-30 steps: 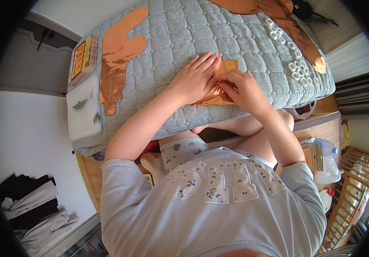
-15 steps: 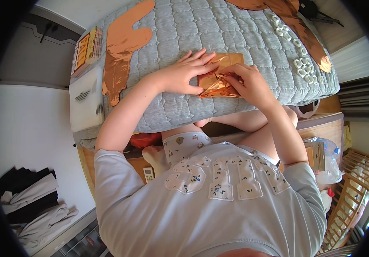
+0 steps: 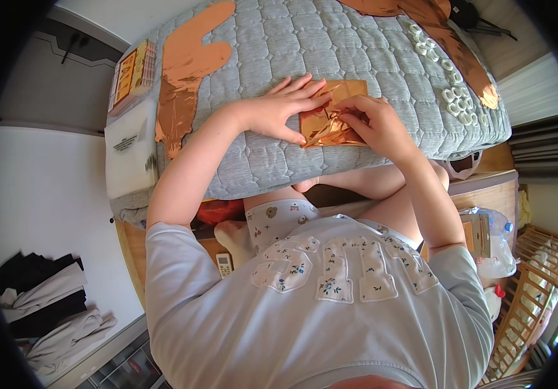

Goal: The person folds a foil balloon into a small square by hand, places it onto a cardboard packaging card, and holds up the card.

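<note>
Head view: one copper foil piece point(image 3: 323, 123) under our two hands.
Our right hand point(image 3: 374, 124) pinches its crinkled middle; our spread left hand point(image 3: 271, 113) rests at its left edge. Tugging hard could tear it. Left of the grip lies one flat foil shape point(image 3: 188, 68); to the right, over a dozen white rings point(image 3: 448, 96), too clumped to count exactly.

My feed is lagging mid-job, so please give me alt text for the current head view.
A person's spread left hand touches the left side of a shiny copper foil while the right hand appears to pinch its crumpled part, on a grey mattress. Larger copper shapes lie at left and upper right, the latter beside white rings.
</note>
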